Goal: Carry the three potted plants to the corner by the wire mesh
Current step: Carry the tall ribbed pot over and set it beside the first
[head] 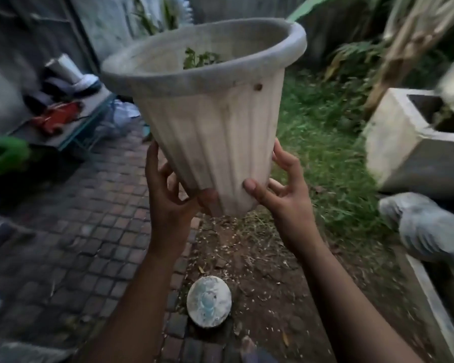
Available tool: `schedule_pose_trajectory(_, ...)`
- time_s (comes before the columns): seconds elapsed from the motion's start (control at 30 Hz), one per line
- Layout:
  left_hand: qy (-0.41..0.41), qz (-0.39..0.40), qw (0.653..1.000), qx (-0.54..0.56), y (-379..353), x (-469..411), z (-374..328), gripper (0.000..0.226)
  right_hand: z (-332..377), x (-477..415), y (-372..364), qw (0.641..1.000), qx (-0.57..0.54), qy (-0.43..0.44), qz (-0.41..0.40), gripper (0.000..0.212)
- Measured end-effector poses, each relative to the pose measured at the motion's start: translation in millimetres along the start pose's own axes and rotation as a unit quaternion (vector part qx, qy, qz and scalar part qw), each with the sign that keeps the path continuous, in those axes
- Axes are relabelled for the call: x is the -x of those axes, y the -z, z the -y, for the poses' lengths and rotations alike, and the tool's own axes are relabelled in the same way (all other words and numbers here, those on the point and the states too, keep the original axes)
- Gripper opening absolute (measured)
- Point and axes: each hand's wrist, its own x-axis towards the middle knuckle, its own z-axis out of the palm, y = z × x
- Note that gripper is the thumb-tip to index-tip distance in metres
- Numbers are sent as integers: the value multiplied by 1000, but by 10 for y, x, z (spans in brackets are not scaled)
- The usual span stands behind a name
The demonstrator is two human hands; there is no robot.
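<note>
A tall white ribbed plastic pot (215, 127) with a wide rim is held up in front of me, tilted slightly left. A few small green leaves (199, 58) show inside it. My left hand (168, 189) grips the pot's narrow base from the left and below. My right hand (281, 189) holds the base from the right, thumb pressed on the front. No other potted plant of the task and no wire mesh can be made out in this blurred view.
A brick-paved path (71, 231) runs on the left, bare soil and grass (325, 142) on the right. A round white disc (209, 301) lies on the ground below. Square concrete planter (404, 148) and grey ribbed pot (427, 231) stand right. A cluttered bench (63, 124) stands left.
</note>
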Motion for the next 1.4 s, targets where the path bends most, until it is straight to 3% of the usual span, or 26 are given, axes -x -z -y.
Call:
schedule_pose_trajectory(0.1, -21, -66, 997, -39, 410, -146, 43, 115, -209, -343, -464, 997, -30, -21, 68, 75)
schedule_pose_trajectory(0.3, -28, -196, 975, -105, 1381, -413, -199, 118, -377, -831, -1699, 973, -59, -18, 223, 58)
schedule_pose_trajectory(0.6, -41, -388, 906, -165, 3026, -342, -386, 116, -732, -843, -3731, 896, -113, -68, 423, 53)
schedule_pose_trajectory(0.83, -12, -475, 863, -171, 4411, -278, -349, 120, -1273, -659, -5325, 837, -117, -145, 515, 72)
schedule_pose_trajectory(1.1, -25, -543, 822, -171, 5352, -372, -331, 128, -1533, -551, -6589, 784, -107, -155, 591, 58)
schedule_pose_trajectory(1.27, -32, -589, 787, -181, 5868, -484, -161, 115, -1763, -592, -7408, 741, -69, -173, 646, 58)
schedule_pose_trajectory(1.4, -36, -622, 752, -216, 6341, -627, 81, 117, -2110, -707, -8041, 701, -80, -183, 684, 52)
